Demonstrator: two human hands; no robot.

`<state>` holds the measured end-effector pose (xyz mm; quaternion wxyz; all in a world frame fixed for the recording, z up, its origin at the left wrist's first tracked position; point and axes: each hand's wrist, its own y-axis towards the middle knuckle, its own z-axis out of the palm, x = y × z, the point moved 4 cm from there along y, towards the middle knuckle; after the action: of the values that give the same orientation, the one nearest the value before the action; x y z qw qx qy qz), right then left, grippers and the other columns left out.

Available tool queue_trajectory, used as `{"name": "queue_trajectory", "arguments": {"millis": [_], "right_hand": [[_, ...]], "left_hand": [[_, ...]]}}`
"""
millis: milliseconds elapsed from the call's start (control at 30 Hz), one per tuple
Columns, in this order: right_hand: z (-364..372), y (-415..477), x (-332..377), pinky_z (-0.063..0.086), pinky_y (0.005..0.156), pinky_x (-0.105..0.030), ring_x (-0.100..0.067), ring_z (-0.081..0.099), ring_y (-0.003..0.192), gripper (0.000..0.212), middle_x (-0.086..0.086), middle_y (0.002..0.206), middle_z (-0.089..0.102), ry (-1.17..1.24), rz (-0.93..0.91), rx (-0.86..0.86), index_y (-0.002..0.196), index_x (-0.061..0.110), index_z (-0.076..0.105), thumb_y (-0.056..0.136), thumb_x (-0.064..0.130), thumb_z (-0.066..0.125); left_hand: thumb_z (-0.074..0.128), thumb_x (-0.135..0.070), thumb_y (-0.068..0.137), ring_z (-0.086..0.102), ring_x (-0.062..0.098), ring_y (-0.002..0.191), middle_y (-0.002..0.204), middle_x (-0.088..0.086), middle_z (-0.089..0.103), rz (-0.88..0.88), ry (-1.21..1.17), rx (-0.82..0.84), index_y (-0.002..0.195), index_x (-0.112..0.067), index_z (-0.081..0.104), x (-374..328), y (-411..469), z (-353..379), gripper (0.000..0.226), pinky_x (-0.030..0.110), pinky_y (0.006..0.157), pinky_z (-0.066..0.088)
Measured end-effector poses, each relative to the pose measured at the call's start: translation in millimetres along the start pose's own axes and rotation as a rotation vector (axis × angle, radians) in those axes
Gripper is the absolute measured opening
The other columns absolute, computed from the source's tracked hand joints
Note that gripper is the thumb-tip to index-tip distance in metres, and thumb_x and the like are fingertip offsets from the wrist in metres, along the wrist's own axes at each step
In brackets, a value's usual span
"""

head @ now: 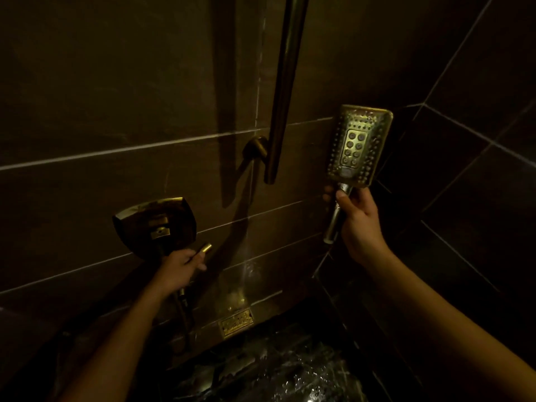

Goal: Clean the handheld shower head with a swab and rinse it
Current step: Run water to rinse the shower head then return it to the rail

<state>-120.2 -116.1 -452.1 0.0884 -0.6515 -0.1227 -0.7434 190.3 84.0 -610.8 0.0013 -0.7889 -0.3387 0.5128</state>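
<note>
One shower head [359, 146], right hand [359, 219] fingers wrapping its handle, left hand [178, 269] fingers gripping one lever [205, 248]

Right hand [359, 219] grips shower head [359, 143], seemingly wet.

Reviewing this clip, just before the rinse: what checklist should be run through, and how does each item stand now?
1. Right hand grips the shower head by its handle: ok.
2. Spray face turned toward the camera, nozzles in view: ok.
3. Left hand holds the mixer lever below the wall plate: ok.
4. Water leaving the shower head: cannot tell in this dim light.
5. Swab put aside: ok, neither hand holds one.
6. Nozzles clean: cannot tell, too dark.
</note>
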Motion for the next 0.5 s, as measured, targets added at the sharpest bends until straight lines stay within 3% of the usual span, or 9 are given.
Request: {"name": "queue_trajectory", "arguments": {"millis": [133, 300, 500], "right_hand": [[-3, 4, 20, 0.055, 0.086, -0.032, -0.014, 0.074, 0.095, 0.028, -0.003, 0.107, 0.074, -0.007, -0.037, -0.007, 0.120, 0.024, 0.060, 0.103, 0.004, 0.050], [-16, 7, 48, 0.056, 0.086, -0.036, -0.019, 0.073, 0.103, 0.033, -0.004, 0.113, 0.075, -0.006, -0.064, 0.011, 0.128, 0.028, 0.058, 0.103, 0.008, 0.050], [-39, 6, 85, 0.054, 0.086, -0.037, -0.020, 0.072, 0.106, 0.037, -0.008, 0.120, 0.072, 0.004, -0.089, 0.022, 0.133, 0.032, 0.056, 0.104, 0.010, 0.049]], "left_hand": [[0.052, -0.021, 0.103, 0.046, 0.004, 0.043, 0.089, 0.006, 0.078, 0.071, -0.136, 0.048, 0.086, -0.017, 0.069, -36, -29, 31, 0.024, 0.023, 0.048, 0.034], [0.050, -0.027, 0.103, 0.044, 0.010, 0.047, 0.097, -0.003, 0.079, 0.146, -0.262, 0.136, 0.097, -0.016, 0.071, -86, -83, 70, 0.024, 0.022, 0.048, 0.035], [0.049, -0.035, 0.101, 0.049, 0.010, 0.056, 0.103, 0.003, 0.075, 0.239, -0.310, 0.212, 0.092, -0.035, 0.075, -150, -139, 106, 0.027, 0.023, 0.057, 0.042]]}}
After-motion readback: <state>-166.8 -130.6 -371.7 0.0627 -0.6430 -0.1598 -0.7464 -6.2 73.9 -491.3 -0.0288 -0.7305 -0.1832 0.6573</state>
